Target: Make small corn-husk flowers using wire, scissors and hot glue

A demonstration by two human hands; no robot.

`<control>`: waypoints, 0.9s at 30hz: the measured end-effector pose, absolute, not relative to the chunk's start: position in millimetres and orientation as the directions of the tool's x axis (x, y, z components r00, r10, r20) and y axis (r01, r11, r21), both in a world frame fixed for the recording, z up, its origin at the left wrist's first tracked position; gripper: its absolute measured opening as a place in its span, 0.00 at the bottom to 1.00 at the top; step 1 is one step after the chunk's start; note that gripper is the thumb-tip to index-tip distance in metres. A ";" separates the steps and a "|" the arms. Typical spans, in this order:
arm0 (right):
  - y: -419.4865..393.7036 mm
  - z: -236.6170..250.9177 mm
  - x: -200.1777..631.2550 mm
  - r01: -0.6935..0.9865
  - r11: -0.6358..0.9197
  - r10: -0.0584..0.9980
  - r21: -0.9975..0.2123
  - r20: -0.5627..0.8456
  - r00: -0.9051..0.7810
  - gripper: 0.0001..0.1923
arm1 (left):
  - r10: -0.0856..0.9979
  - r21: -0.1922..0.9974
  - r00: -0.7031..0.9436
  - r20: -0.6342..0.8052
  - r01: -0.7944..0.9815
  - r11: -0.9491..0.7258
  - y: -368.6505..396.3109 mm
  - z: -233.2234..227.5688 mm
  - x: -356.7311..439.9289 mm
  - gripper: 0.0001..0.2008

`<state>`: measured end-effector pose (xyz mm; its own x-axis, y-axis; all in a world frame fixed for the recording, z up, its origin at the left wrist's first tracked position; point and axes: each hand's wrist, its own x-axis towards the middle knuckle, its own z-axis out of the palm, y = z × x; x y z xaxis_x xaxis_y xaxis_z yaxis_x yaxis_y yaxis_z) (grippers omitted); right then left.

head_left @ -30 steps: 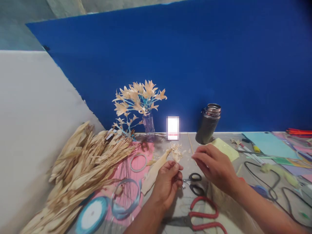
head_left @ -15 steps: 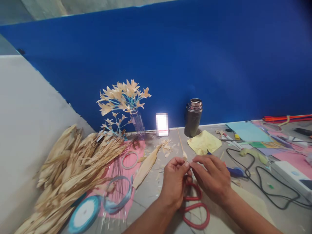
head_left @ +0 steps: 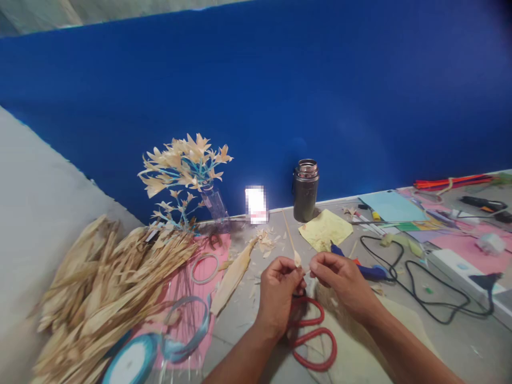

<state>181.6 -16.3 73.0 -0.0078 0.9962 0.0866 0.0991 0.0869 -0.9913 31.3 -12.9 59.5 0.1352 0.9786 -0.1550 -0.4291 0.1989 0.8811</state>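
My left hand and my right hand meet over the table's front, both pinching a small pale husk petal between fingertips. Red-handled scissors lie on the table just under my hands. A single long corn husk lies left of my left hand, with small husk scraps beyond it. A vase of husk flowers on blue stems stands at the back left.
A big heap of dry corn husks fills the left. Blue ribbon spool, tape ring, dark steel flask, yellow paper, blue glue gun with black cord, coloured papers to the right.
Both hands drew together and nearer me, now pinching a small husk piece. The view swung right, so the flowers and flask shifted left. The small black scissors left the view.
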 end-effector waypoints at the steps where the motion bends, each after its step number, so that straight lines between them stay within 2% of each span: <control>1: -17.1 72.7 181.0 0.119 0.084 0.996 -0.989 0.085 0.004 0.17 | 0.978 0.875 0.131 -0.162 -0.439 0.204 -12.2 58.3 31.9 0.19; 4: -17.6 68.4 191.9 0.243 0.073 0.997 -0.967 0.075 -0.004 0.17 | 0.975 0.870 0.142 -0.170 -0.444 0.216 -5.1 54.6 31.7 0.17; 6: -16.0 60.6 211.6 0.438 0.088 0.995 -0.894 0.101 0.006 0.17 | 0.979 0.883 0.127 -0.157 -0.425 0.197 5.8 51.5 30.0 0.15; 8: -13.6 48.3 237.7 0.713 0.120 0.978 -0.690 0.204 0.034 0.15 | 0.988 0.905 0.078 -0.134 -0.396 0.154 22.1 47.5 29.2 0.13; 10: -11.7 33.5 263.1 0.912 0.113 0.968 -0.394 0.250 -0.012 0.14 | 0.994 0.933 0.023 -0.109 -0.343 0.110 42.4 42.5 32.2 0.12; 12: -11.0 18.8 281.3 0.980 0.118 0.968 -0.162 0.239 -0.077 0.20 | 0.997 0.955 -0.002 -0.081 -0.287 0.077 63.7 36.5 40.8 0.11; 14: -11.3 6.7 290.0 0.989 0.134 0.968 -0.066 0.222 -0.116 0.26 | 0.997 0.957 0.008 -0.080 -0.279 0.079 83.4 29.7 54.2 0.13; 21: -10.2 -8.5 290.1 0.992 0.087 0.966 -0.092 0.252 -0.062 0.25 | 0.995 0.978 0.018 -0.097 -0.182 0.098 125.4 0.2 92.9 0.13; 24: -8.3 -11.6 301.3 0.978 0.097 0.963 -0.182 0.264 -0.047 0.24 | 0.993 0.983 0.017 -0.118 -0.139 0.120 132.3 -11.3 93.6 0.13; 27: -7.4 -15.9 318.6 0.938 0.088 0.957 -0.335 0.290 0.014 0.20 | 0.992 0.985 0.021 -0.122 -0.123 0.124 135.0 -18.7 91.7 0.13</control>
